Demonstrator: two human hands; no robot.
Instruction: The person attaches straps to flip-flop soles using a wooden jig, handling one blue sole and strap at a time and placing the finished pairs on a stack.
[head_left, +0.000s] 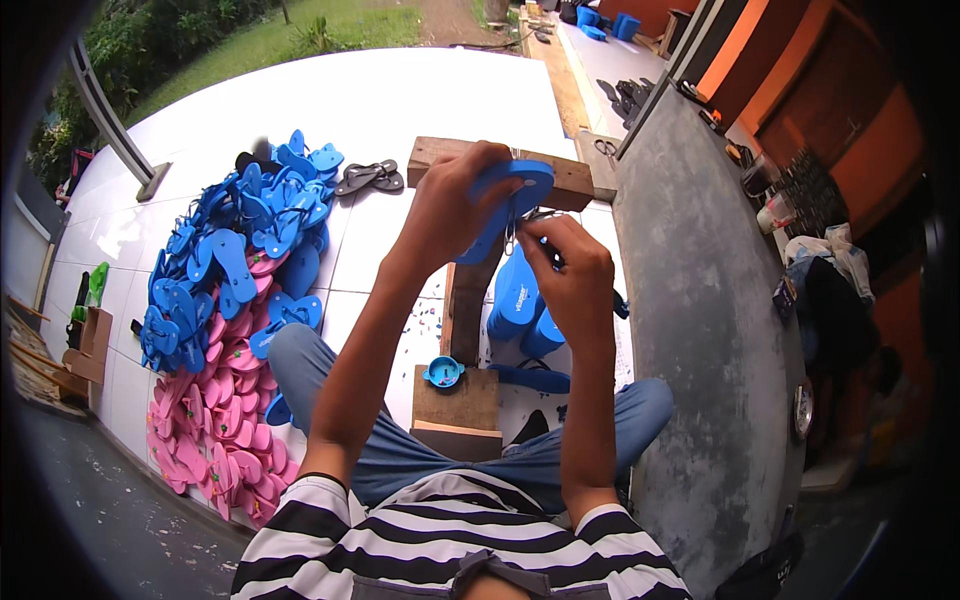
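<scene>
My left hand (452, 198) is closed around a blue flip-flop sole (538, 180), tilted up over the crossbar of a wooden stand (568, 186). Close to the sole's underside, the fingers of my right hand (575, 262) are pinched together. A thin wire-like loop (512, 238) hangs at those fingertips, by the sole; whether they hold it or a dark strap cannot be made out. Below the hands, blue soles (514, 296) stand bundled beside the stand's post. On the stand's wooden base (455, 402) sits a small blue cup (444, 372) with tiny bits in it.
To the left lies a large heap of blue flip-flops (232, 262) and pink flip-flops (235, 425). A black pair (368, 178) rests beyond it on white tiles. A raised grey ledge (700, 330) runs along the right, with scissors (605, 148) near its far end.
</scene>
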